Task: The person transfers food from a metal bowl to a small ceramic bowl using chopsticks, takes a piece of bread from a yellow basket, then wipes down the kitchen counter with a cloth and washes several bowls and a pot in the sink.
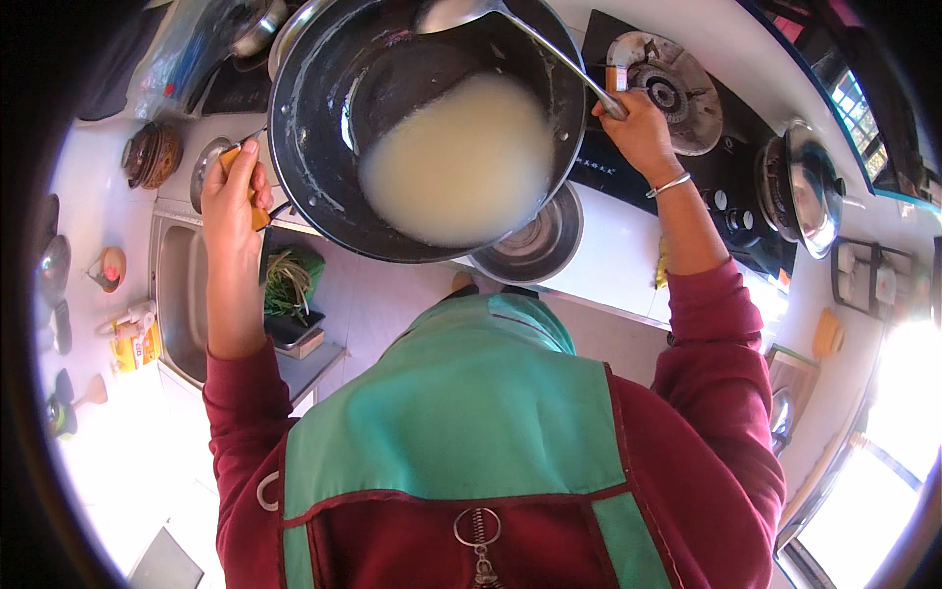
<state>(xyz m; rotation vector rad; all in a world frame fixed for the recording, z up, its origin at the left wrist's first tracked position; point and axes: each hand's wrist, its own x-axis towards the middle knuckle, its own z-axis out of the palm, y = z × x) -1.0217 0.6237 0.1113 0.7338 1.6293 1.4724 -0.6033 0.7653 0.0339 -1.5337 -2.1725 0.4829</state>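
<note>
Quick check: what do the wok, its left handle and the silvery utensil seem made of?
The wok looks like dark metal, perhaps coated: smooth black inside, with highlights. The left handle, dull orange, could be wood or plastic. The silvery utensil looks like polished stainless steel, given its gleam.

White desk (pixel 623 236) right of centre; steel sink (pixel 183 290) at left. Pale floor (pixel 365 294) between. Gridded panes (pixel 854 103) upper right. Bright light (pixel 868 506) floods lower right.
</note>
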